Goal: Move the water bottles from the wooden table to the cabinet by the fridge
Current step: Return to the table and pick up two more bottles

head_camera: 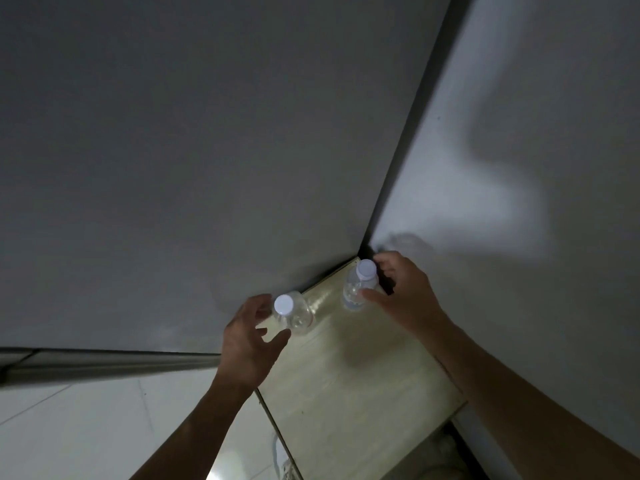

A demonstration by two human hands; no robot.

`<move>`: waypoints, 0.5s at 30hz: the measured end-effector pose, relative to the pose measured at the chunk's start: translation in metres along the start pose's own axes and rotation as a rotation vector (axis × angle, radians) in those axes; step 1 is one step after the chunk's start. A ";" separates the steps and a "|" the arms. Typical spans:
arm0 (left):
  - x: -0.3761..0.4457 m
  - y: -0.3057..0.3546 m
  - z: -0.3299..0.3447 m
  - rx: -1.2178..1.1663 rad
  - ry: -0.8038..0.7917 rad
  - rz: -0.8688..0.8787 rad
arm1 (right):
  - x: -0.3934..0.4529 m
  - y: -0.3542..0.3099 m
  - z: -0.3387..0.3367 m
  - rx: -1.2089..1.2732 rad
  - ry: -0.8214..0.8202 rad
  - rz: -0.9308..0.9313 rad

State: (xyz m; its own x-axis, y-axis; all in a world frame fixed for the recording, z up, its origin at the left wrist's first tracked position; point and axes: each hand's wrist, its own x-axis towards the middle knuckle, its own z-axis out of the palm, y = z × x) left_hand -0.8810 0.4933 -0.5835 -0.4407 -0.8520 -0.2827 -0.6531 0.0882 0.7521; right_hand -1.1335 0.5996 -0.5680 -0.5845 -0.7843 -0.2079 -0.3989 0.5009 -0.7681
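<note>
Two clear water bottles with white caps stand upright on the pale wooden cabinet top [346, 386]. The left bottle [294, 315] is near the cabinet's back-left edge, against the grey wall. My left hand [247, 344] curls round it, fingers behind and thumb in front. The right bottle [358, 285] stands in the far corner by the grey fridge side [519, 168]. My right hand [401, 296] holds it, with the thumb on its body and the fingers behind its neck.
A grey wall [173, 150] rises behind the cabinet and meets the fridge side at a dark gap [408, 140]. White floor tiles [86, 427] lie to the left below. The near half of the cabinet top is bare wood.
</note>
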 end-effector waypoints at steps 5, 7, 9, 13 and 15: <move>-0.013 0.050 -0.034 0.015 -0.017 0.034 | -0.020 -0.042 -0.044 -0.091 -0.027 -0.062; -0.016 0.072 -0.049 0.019 -0.014 0.067 | -0.028 -0.066 -0.064 -0.127 -0.025 -0.088; -0.020 0.098 -0.065 0.051 -0.009 0.122 | -0.038 -0.094 -0.085 -0.143 -0.018 -0.103; -0.032 0.156 -0.096 0.142 -0.010 0.245 | -0.057 -0.145 -0.127 -0.205 0.014 -0.141; -0.041 0.183 -0.110 0.176 -0.002 0.297 | -0.066 -0.168 -0.146 -0.217 0.031 -0.162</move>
State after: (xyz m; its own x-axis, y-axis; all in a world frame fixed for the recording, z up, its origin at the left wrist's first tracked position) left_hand -0.9142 0.4877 -0.3688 -0.6281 -0.7751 -0.0681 -0.5927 0.4199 0.6873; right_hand -1.1314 0.6209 -0.3369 -0.5209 -0.8506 -0.0715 -0.6294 0.4393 -0.6410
